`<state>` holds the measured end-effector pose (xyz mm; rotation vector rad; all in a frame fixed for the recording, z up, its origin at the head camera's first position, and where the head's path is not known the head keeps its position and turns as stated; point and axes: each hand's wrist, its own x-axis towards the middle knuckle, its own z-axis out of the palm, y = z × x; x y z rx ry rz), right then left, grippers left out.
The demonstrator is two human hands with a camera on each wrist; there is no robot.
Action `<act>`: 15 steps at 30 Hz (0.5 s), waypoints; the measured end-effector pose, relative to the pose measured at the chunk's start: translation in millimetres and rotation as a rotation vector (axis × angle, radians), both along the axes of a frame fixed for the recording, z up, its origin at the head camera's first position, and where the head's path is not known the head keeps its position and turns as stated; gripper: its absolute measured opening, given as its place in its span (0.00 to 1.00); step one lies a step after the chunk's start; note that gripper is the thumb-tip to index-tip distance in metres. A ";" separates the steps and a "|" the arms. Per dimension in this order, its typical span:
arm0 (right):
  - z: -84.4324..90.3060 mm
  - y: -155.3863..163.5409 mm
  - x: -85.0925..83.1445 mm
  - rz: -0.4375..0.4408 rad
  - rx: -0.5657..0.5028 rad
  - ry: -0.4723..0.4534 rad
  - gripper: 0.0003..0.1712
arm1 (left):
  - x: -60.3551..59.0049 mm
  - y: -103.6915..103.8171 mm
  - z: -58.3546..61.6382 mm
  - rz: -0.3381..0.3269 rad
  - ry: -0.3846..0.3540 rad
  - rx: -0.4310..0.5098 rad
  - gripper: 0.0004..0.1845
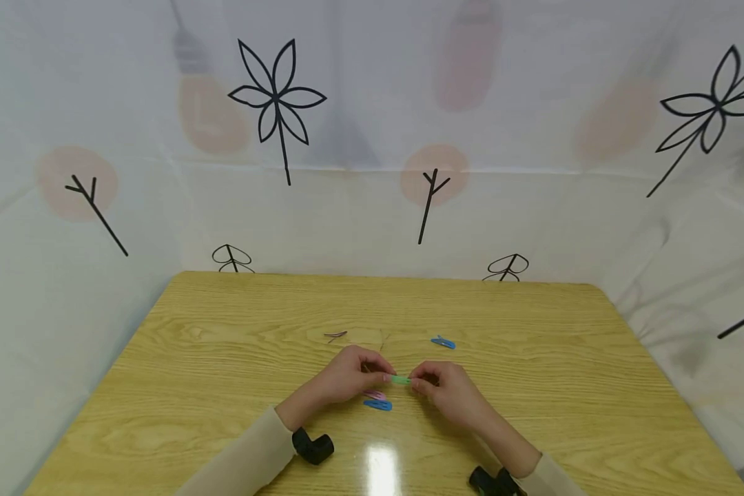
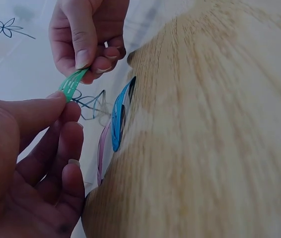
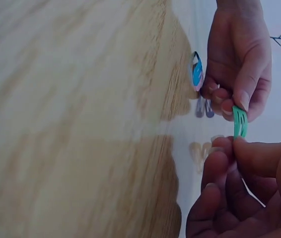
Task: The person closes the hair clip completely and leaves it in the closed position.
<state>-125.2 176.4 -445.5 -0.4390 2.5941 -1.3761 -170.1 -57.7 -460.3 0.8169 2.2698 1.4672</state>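
A green snap hair clip [image 1: 399,379] is pinched between my two hands just above the table. My left hand [image 1: 349,375] grips one end between thumb and forefinger, and my right hand [image 1: 451,390] pinches the opposite end. Slots along the green clip [image 3: 240,122] show in the right wrist view. Right below my left hand lie a blue hair clip [image 1: 378,405] and a pink hair clip [image 1: 375,395], close beside each other. In the left wrist view the blue clip [image 2: 116,119] partly covers the pink clip [image 2: 101,153].
Toward the back of the wooden table [image 1: 254,310] lie a dark purple hair clip [image 1: 336,335] on the left and another blue hair clip [image 1: 443,342] on the right. A thin beige clip [image 1: 382,340] lies between them. A patterned white cloth [image 1: 359,220] hangs behind the table.
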 end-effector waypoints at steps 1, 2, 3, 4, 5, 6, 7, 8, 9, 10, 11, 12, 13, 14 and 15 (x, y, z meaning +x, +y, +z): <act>-0.2 0.1 0.1 0.004 0.004 -0.001 0.05 | 0.1 0.3 -0.3 -0.002 -0.002 0.003 0.04; -0.2 0.2 0.2 0.009 0.008 -0.002 0.05 | 0.1 0.5 -0.5 -0.005 -0.005 0.002 0.04; 0.1 0.4 0.4 0.014 0.015 -0.002 0.05 | 0.1 0.6 -0.6 -0.009 -0.008 -0.001 0.04; 0.3 0.6 0.6 0.022 0.029 0.001 0.05 | 0.1 0.7 -1.0 -0.016 -0.011 -0.005 0.04; 0.8 1.0 0.8 0.036 0.044 0.003 0.05 | -0.1 0.7 -1.5 -0.024 -0.017 -0.011 0.04; 1.3 1.4 1.0 0.050 0.058 0.005 0.05 | -0.3 0.6 -1.9 -0.034 -0.021 -0.016 0.04; 2.0 1.7 1.1 0.065 0.072 0.009 0.05 | -0.6 0.4 -2.2 -0.045 -0.029 -0.024 0.04; 2.6 2.0 1.0 0.082 0.086 0.016 0.05 | -1.1 0.1 -2.5 -0.054 -0.033 -0.033 0.04; 3.4 2.1 0.8 0.098 0.100 0.023 0.05 | -1.4 -0.3 -2.6 -0.063 -0.038 -0.038 0.04; 4.0 2.0 0.5 0.116 0.110 0.031 0.05 | -1.9 -0.6 -2.9 -0.072 -0.040 -0.043 0.04; 4.7 1.8 0.1 0.132 0.114 0.033 0.05 | -2.5 -1.1 -3.3 -0.076 -0.043 -0.048 0.04; 5.0 1.3 -0.3 0.143 0.117 0.032 0.05 | -3.0 -1.6 -3.3 -0.078 -0.040 -0.052 0.04; 5.2 0.6 -0.8 0.153 0.118 0.032 0.05 | -3.4 -2.1 -3.3 -0.079 -0.039 -0.055 0.04; 5.2 0.0 -1.3 0.162 0.119 0.029 0.05 | -3.8 -2.7 -3.5 -0.081 -0.037 -0.057 0.04; 5.3 -0.6 -1.5 0.166 0.120 0.026 0.04 | -4.0 -3.2 -3.5 -0.082 -0.035 -0.059 0.04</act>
